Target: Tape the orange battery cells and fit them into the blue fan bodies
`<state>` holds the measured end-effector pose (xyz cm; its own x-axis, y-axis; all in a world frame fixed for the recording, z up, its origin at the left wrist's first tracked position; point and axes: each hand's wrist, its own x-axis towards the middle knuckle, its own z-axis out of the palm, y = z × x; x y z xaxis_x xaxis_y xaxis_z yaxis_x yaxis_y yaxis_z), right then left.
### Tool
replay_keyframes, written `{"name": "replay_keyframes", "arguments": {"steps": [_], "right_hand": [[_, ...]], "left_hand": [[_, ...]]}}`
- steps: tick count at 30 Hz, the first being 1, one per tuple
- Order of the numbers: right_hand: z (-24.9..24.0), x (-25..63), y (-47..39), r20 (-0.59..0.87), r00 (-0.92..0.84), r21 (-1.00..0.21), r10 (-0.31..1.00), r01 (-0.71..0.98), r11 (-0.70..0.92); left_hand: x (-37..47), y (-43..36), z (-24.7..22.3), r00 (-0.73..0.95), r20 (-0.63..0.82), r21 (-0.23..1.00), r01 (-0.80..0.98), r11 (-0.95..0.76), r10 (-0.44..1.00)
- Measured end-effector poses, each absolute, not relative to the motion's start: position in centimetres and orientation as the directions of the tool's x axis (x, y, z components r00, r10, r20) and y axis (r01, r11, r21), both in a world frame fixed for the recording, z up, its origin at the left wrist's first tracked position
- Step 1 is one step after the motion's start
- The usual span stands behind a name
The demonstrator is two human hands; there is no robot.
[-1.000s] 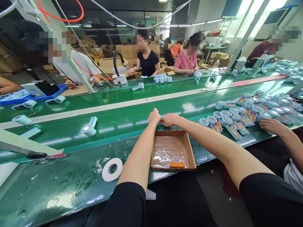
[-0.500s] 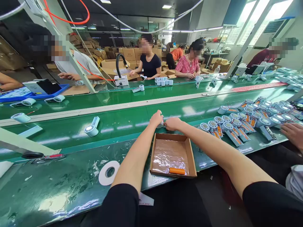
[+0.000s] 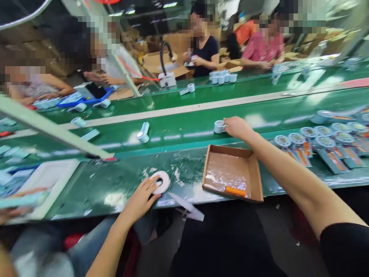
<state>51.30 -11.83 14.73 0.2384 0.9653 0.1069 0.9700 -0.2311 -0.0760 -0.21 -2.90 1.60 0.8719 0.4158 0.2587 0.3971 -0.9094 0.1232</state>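
My left hand (image 3: pixel 142 196) lies with spread fingers on the near left side of a white tape roll (image 3: pixel 165 182), which rests flat on the green bench. A loose whitish strip (image 3: pixel 188 207) hangs over the bench edge beside it. Farther off, my right hand (image 3: pixel 236 127) has its fingers closed at the right edge of a light-blue round-headed housing (image 3: pixel 219 126) on the green belt. The fingertips are partly hidden and blurred. Below my right forearm stands a shallow cardboard box (image 3: pixel 205 169) with an orange cylinder (image 3: pixel 235 191) inside.
Several blue housings with orange cylinders (image 3: pixel 325 142) lie in rows at right. Another blue housing (image 3: pixel 142 134) lies on the belt at left. A slanting metal post (image 3: pixel 57 127) crosses the left side. Co-workers sit across the belt, and another person's hands are at far left.
My left hand has left the blue housing and come back to the tape roll. My right hand stays at the housing. The view has swung left and blurred.
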Motion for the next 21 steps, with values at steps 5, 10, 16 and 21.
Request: {"name": "replay_keyframes", "arguments": {"steps": [5,10,16,21], "right_hand": [[15.5,41.9,-16.0,0.251,0.074,-0.37,0.965,0.929,0.025],[14.2,31.4,-22.3,-0.051,-0.235,-0.805,0.971,0.584,0.1],[9.5,26.6,-26.2,-0.004,-0.573,-0.78,0.819,0.514,0.356],[10.7,32.2,-27.0,0.028,-0.445,-0.442,0.895,0.798,0.41]], "left_hand": [[3.6,-6.3,4.9,0.774,0.496,0.064,0.419,-0.906,0.393],[6.5,-9.8,8.7,0.66,0.723,0.0,0.294,-0.956,0.203],[5.3,-8.4,7.5,0.676,0.714,-0.025,0.286,-0.958,0.183],[3.7,-7.1,4.3,0.608,0.695,0.12,0.427,-0.896,0.383]]}}
